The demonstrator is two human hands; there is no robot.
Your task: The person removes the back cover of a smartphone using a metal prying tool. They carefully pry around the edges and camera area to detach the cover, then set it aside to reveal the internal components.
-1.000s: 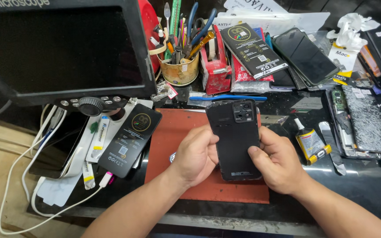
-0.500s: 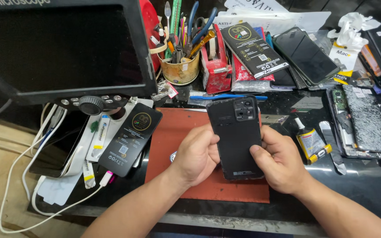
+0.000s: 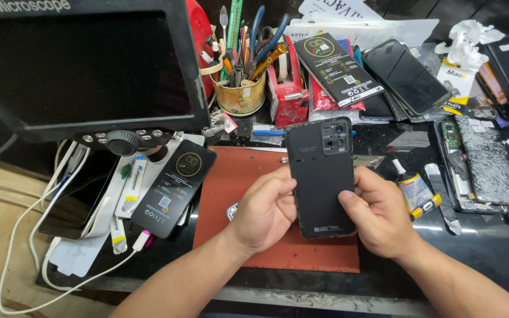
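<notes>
Head view: both hands' fingers grip a black phone (image 3: 321, 176), camera cutout uppermost.

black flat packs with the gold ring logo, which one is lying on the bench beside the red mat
The pack left of the red mat, below the monitor. The other pack leans up at the back by the tool cup.

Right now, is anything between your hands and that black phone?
Nothing visible: the left hand and right hand both grip the phone directly by its edges, holding it above the red mat.
</notes>
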